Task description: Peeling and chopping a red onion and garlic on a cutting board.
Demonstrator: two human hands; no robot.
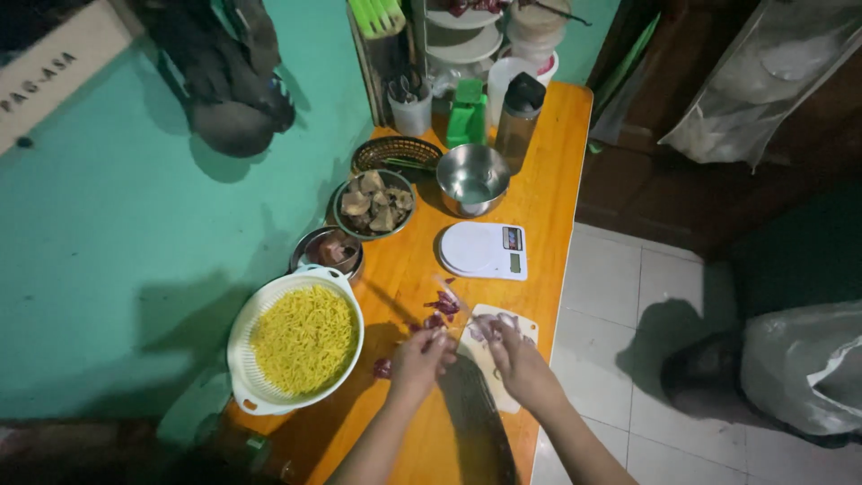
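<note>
A long orange wooden tabletop (pixel 548 193) runs along a teal wall and carries everything, in order of size. Nearest its left edge sits a white round plastic colander (pixel 241 346) filled with yellow short noodles (pixel 303 339). Beyond it stands a dark round bowl of brown chunky pieces (pixel 374 205), and beside that a shiny steel mixing bowl (pixel 472 180). Just in front of the steel bowl lies a white flat kitchen scale (pixel 483 251). A small steel bowl with dark contents (pixel 330 251) sits between the colander and the bowl of brown pieces.

At the near end lies a white rectangular cutting board (pixel 492 364), partly under the hands. The left hand (pixel 419 361) curls its fingers over a small purplish piece at the board's left edge; what exactly it grips cannot be told. The right hand (pixel 519 359) rests on the board, fingers bent down on small pale and purple pieces there. Purple-red onion peelings (pixel 443 306) lie scattered on the tabletop just beyond the hands.
</note>
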